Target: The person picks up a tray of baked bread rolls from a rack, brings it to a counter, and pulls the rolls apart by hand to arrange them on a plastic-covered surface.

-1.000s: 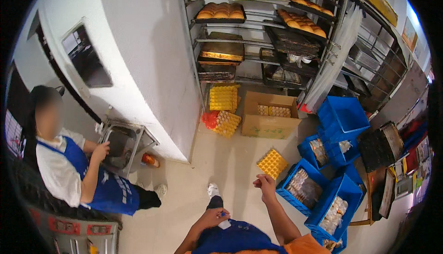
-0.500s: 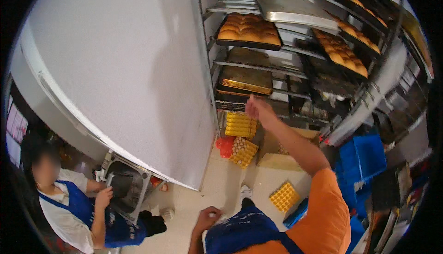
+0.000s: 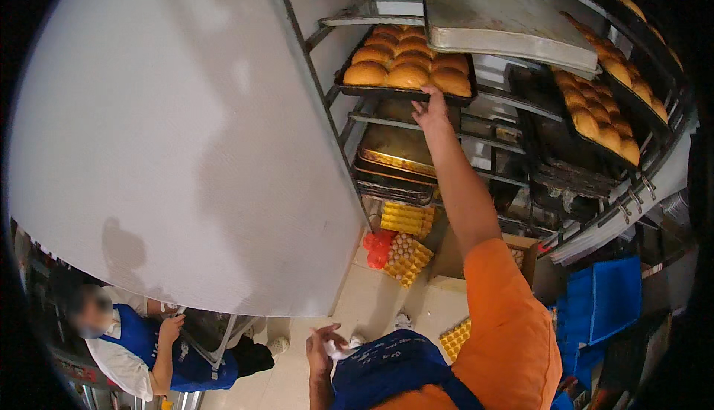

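Note:
My right hand (image 3: pixel 432 109) is at the front edge of a dark baking tray (image 3: pixel 405 93). The thumb lies at the rim, with the fingers just below it. Rows of golden-brown buns (image 3: pixel 409 75) fill this tray, which rests on a metal rack (image 3: pixel 309 60). Low in front of my blue apron, my left hand (image 3: pixel 321 347) has its fingers curled around a small, crumpled white thing (image 3: pixel 338 351) whose kind I cannot make out.
An upturned metal tray (image 3: pixel 506 19) sits above the buns; stacked pans (image 3: pixel 394 161) lie below. Another bun tray (image 3: pixel 599 116) is at the right. Egg trays (image 3: pixel 409 261), a red bag (image 3: pixel 379 248) and blue crates (image 3: pixel 606 302) stand low. A co-worker (image 3: pixel 141 343) is at the left.
My right hand has moved up from beside the lower pans to the bun tray's front edge. My view has shifted closer to the rack. The left hand stays low by the apron.

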Tool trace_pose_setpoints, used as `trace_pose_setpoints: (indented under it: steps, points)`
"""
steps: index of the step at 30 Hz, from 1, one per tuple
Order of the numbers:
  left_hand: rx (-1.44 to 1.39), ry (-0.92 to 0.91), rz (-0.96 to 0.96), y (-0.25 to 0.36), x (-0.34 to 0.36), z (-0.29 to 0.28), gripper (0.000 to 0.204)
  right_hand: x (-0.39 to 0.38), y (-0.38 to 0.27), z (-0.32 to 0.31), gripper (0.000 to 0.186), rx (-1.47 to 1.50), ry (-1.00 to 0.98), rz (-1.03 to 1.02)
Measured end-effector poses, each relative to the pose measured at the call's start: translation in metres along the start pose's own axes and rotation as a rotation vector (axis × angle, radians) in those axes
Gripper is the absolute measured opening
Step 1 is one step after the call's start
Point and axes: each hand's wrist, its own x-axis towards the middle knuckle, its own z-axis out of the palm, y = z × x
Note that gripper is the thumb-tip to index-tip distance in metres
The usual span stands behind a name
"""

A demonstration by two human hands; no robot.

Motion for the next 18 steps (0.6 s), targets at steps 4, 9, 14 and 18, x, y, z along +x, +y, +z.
trace_pose_setpoints:
  steps: [4, 9, 14, 18]
  points:
    - [0.068, -0.125, 0.072, -0.008, 0.057, 0.033, 0.049, -0.023, -0.006, 0.001, 0.063, 0.115, 0.062, 0.112]
    - [0.033, -0.111, 0.015, 0.024, 0.132, 0.042, 0.042, -0.115, 0.029, -0.068, 0.086, 0.121, 0.059, -0.010]
    - [-0.439, -0.530, -0.029, 0.089, 0.259, 0.088, 0.060, -0.243, 0.045, -0.148, 0.067, 0.200, 0.215, -0.133]
    - [-0.652, -0.854, -0.310, 0.109, 0.379, 0.180, 0.082, -0.349, 0.046, -0.186, 0.043, 0.286, 0.344, -0.375]
